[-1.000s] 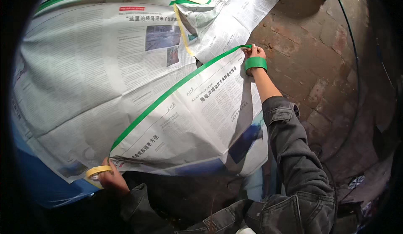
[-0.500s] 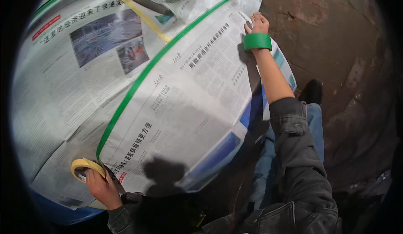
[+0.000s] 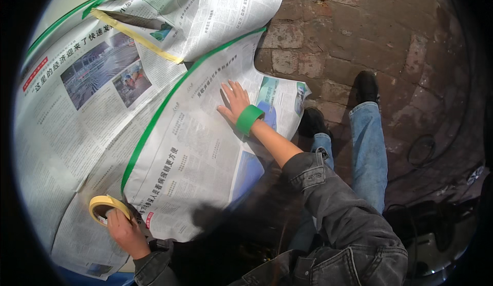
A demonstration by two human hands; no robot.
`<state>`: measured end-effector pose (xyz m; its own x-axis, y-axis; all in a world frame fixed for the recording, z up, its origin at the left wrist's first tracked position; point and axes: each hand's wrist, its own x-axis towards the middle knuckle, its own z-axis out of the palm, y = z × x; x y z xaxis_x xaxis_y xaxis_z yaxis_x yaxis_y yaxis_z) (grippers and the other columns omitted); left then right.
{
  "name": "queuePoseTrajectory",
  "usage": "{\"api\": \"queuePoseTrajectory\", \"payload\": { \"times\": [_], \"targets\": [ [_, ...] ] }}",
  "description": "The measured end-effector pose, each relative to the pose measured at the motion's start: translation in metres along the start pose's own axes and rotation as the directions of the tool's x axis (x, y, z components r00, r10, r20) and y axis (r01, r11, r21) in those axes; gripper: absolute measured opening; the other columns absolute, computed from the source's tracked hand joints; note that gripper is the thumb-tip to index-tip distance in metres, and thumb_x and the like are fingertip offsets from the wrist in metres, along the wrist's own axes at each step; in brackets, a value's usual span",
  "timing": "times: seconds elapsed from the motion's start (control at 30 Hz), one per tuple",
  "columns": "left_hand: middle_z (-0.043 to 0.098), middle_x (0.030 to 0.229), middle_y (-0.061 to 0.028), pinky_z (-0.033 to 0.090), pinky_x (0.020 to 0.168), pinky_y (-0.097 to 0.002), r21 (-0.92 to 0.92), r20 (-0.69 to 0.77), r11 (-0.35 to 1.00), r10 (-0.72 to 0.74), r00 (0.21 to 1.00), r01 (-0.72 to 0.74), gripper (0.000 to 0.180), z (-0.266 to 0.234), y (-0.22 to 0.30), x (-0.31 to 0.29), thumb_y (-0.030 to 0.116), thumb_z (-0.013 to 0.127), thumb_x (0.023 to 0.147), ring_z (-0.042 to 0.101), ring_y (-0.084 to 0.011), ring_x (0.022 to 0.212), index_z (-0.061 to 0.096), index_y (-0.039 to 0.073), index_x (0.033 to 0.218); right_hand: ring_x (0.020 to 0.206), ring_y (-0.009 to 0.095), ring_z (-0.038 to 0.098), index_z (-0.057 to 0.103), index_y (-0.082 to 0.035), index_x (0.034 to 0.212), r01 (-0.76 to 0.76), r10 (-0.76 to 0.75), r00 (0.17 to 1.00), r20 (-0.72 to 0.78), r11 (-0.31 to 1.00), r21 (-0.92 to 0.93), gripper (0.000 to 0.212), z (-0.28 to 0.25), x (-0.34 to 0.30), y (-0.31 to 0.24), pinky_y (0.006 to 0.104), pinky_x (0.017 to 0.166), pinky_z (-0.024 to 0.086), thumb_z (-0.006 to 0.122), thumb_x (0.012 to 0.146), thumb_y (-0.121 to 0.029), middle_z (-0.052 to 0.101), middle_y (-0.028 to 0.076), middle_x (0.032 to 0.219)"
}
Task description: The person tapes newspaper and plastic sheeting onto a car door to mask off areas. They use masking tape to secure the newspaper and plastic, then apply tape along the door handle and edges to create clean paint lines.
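Note:
My left hand (image 3: 127,234) is closed on a roll of yellow masking tape (image 3: 95,203), at the lower end of a newspaper sheet (image 3: 197,127). A strip of green tape (image 3: 151,121) runs along that sheet's left edge. My right hand (image 3: 236,101) lies on the sheet's upper part, fingers spread, gripping nothing. Around my right wrist hangs a roll of green tape (image 3: 249,119). The sheet's right side hangs loose and curls, its corner over my shoes.
More newspaper (image 3: 46,116) covers the curved surface to the left, with a yellow tape strip (image 3: 138,38) on it. Pale bare surface (image 3: 77,3) shows at upper left. My shoes (image 3: 366,87) stand on brick paving (image 3: 339,39). A dark cable (image 3: 422,150) lies at right.
My right hand has come down and left from the sheet's upper right edge and now lies flat with fingers spread. The sheet's right side has folded lower. My left hand has barely moved.

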<state>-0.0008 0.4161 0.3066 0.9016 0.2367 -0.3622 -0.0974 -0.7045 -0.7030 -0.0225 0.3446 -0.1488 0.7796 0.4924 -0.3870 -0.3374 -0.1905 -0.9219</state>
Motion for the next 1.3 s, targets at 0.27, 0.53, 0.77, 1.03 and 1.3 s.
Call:
{"api": "queuePoseTrajectory", "payload": {
  "times": [0.27,0.53,0.77,1.03,1.3],
  "targets": [
    [0.053,0.087,-0.0177,0.044,0.074,-0.0436,-0.001,0.012,0.994,0.105,0.994,-0.105,0.029,0.002,0.001,-0.004,-0.006,0.065,0.067,0.054,-0.0374,0.085,0.058,-0.007,0.095,0.134,0.043,0.031,0.027,-0.001,0.143,-0.072,0.131,0.975,-0.179,0.951,0.3,0.075,0.004,0.011,0.011,0.0454,0.111,0.029,0.069,0.084,-0.022,0.029,0.027,0.146],
    [0.057,0.081,-0.015,0.044,0.064,-0.0407,-0.091,-0.048,0.971,0.219,0.974,-0.223,0.026,-0.005,0.003,-0.045,0.002,0.066,0.08,0.056,-0.0333,0.072,0.066,-0.004,0.105,0.139,0.029,0.029,0.039,-0.02,0.14,0.552,-0.566,0.822,0.053,0.771,-0.318,0.078,-0.09,0.085,-0.02,0.0489,0.116,0.023,0.07,0.071,-0.004,0.037,0.009,0.145],
    [0.058,0.083,-0.0144,0.044,0.065,-0.0401,-0.146,-0.057,0.954,0.257,0.965,-0.263,0.026,-0.008,0.01,-0.044,0.003,0.067,0.08,0.057,-0.0308,0.073,0.066,-0.004,0.104,0.094,0.02,0.059,0.066,-0.016,0.081,0.57,-0.5,0.82,0.279,0.67,-0.475,0.007,-0.119,0.062,-0.012,0.0459,0.116,0.027,0.062,0.079,-0.011,0.063,0.001,0.078],
    [0.055,0.088,-0.0129,0.042,0.071,-0.0399,-0.094,-0.002,0.993,0.076,0.997,-0.075,0.039,0.006,0.036,-0.011,0.001,0.064,0.071,0.053,-0.0323,0.081,0.065,0.0,0.11,0.097,0.021,0.058,0.059,-0.013,0.085,0.323,-0.534,0.835,-0.129,0.667,-0.672,0.007,-0.14,0.065,-0.001,0.0457,0.11,0.033,0.056,0.08,-0.008,0.061,0.003,0.082],
    [0.054,0.091,-0.0142,0.043,0.076,-0.0419,-0.104,-0.023,0.994,-0.025,0.999,0.023,0.047,0.003,0.036,0.022,-0.007,0.064,0.064,0.052,-0.0343,0.086,0.062,0.0,0.111,0.098,0.027,0.057,0.059,-0.01,0.087,0.291,-0.582,0.752,-0.309,0.715,-0.636,0.01,-0.127,0.124,-0.024,0.0473,0.105,0.037,0.055,0.08,-0.005,0.06,0.007,0.084]
  ]
}}
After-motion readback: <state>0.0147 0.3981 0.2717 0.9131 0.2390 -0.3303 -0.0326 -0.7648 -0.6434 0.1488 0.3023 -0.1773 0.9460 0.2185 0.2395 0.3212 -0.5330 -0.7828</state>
